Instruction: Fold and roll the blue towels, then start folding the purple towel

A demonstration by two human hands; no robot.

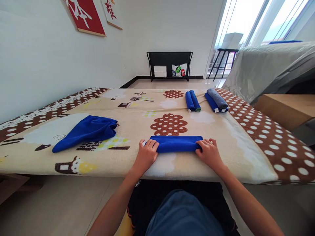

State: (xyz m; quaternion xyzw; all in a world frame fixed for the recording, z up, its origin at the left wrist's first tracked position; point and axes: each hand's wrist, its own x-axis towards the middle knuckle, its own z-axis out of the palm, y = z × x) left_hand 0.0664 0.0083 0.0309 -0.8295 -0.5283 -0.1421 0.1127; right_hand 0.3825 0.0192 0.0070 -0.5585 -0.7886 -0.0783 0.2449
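A blue towel (176,143), partly rolled into a long bar, lies across the patterned blanket (137,114) near its front edge. My left hand (147,154) curls over the roll's left end, fingers closed on it. My right hand (208,151) grips the right end the same way. A loose, crumpled blue towel (87,131) lies to the left of my hands, apart from them.
Rolled towels sit at the far right of the blanket: a blue pair (192,101) and a blue one with a grey one on top (216,100). A covered piece of furniture (268,65) and a wooden surface (283,108) stand to the right. A black rack (169,65) stands against the far wall.
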